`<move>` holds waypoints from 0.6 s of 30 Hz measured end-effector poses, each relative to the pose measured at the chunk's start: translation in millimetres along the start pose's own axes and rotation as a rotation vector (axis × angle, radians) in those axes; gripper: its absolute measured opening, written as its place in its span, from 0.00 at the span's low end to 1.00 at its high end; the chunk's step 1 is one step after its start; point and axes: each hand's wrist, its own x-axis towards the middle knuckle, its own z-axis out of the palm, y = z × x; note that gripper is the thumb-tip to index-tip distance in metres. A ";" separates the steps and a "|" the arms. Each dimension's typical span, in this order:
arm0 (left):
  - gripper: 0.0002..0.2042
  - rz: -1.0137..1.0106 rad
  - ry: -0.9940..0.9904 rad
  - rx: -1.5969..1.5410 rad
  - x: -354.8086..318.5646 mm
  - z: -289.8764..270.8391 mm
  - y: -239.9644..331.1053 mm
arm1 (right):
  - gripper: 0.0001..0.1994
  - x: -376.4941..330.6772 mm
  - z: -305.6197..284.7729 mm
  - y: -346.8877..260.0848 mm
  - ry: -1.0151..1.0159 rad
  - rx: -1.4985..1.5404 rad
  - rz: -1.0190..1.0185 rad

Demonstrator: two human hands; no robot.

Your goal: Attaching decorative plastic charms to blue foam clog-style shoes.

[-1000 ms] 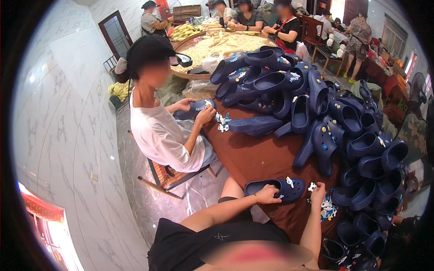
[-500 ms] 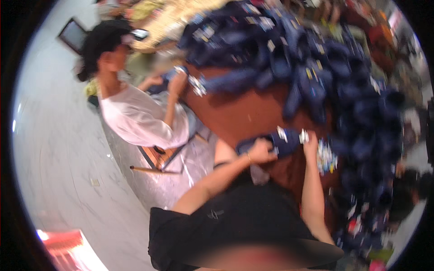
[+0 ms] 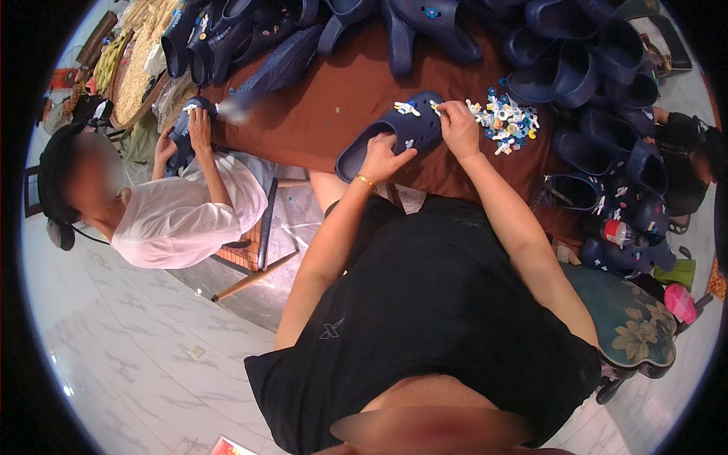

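A navy blue clog (image 3: 421, 129) with round holes is in front of me, its toe pointing to the right. My left hand (image 3: 385, 159) grips it at the foot opening, fingers inside and thumb along the near side. A white figure charm (image 3: 407, 108) sits on its top, and a smaller pale charm (image 3: 409, 143) is nearer my left thumb. At the toe, my right hand (image 3: 460, 130) pinches a small white charm (image 3: 435, 105) against the holes. Close by on the right is a pile of white, blue and yellow shoe charms (image 3: 504, 121) on the brown cloth.
The brown-covered table (image 3: 303, 125) is heaped with navy clogs (image 3: 569, 68) along its far and right sides. At my left a seated co-worker (image 3: 182, 212) handles another clog (image 3: 182, 133). A bottle (image 3: 618, 232) lies among clogs at right, near a patterned stool (image 3: 622, 318).
My view has swung and steadied, so table and clogs appear shifted. Both hands remain at the clog; my right fingers are at its toe, as the white figure charm stays on top.
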 end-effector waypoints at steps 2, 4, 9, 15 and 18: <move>0.21 0.016 0.017 -0.022 0.7 1.5 -2.2 | 0.05 -2.5 0.2 -5.0 -0.023 -0.088 -0.072; 0.21 0.034 0.020 -0.016 0.1 3.5 -3.5 | 0.06 -4.5 0.0 -9.9 -0.086 -0.189 -0.127; 0.19 0.074 0.026 -0.056 4.6 5.3 -5.6 | 0.16 -17.1 -1.8 -23.4 -0.084 -0.279 -0.259; 0.22 0.044 -0.006 0.025 0.4 5.3 -3.6 | 0.20 -19.0 -0.5 -15.0 -0.168 -0.492 -0.389; 0.23 0.044 0.016 0.072 1.3 7.6 -1.6 | 0.18 -8.2 4.7 -9.9 -0.177 -0.467 -0.411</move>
